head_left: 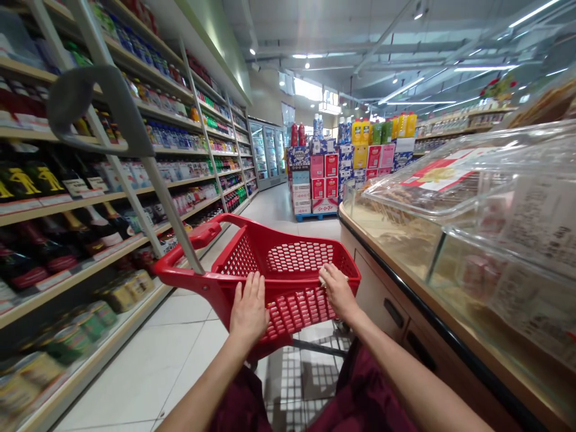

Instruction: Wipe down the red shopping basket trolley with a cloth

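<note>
A red plastic shopping cart basket (292, 258) stands in front of me in a shop aisle; nothing shows inside it. My left hand (249, 309) lies flat against the basket's near wall, fingers together and pointing up. My right hand (337, 291) curls over the near rim at the right corner and grips it. A grey handle (96, 108) on a metal pole rises from the cart's left side, close to the camera. A metal grid rack (310, 372) sits under the basket, above my dark red clothing.
Long shelves of bottles and cans (90, 198) line the left side. A wooden counter with clear plastic bins (472, 210) runs along the right. Stacked boxes and juice bottles (333, 174) stand at the aisle's far end, with glass-door fridges (267, 150) beside them. White tiled floor (175, 348) lies between.
</note>
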